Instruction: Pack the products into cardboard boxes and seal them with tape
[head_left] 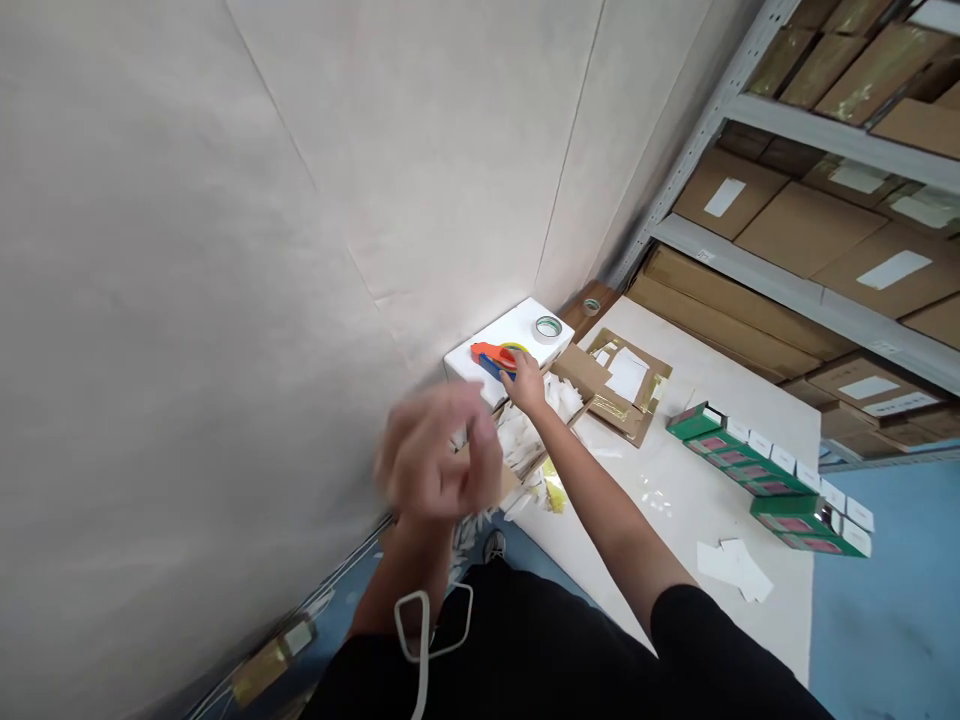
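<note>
My right hand (pixel 526 382) is closed on an orange-and-blue tape dispenser (pixel 489 358) with yellow showing on its roll. The dispenser is at the top of a white box (pixel 480 340) by the wall. Close to the camera, my left hand (pixel 439 450) is raised and smeared by motion. Its fingers look curled, but whether they hold anything is unclear. Behind and beside it, an opened carton (pixel 581 370) filled with crumpled white paper (pixel 517 435) is partly hidden by both hands.
A tape roll (pixel 548 327) lies on the white box. On the white table (pixel 675 370) are flattened cardboard (pixel 637 425), a row of green boxes (pixel 750 460) and white paper pieces (pixel 735 567). Shelves with cartons (pixel 810 215) stand right; a white cord (pixel 424 640) hangs in front.
</note>
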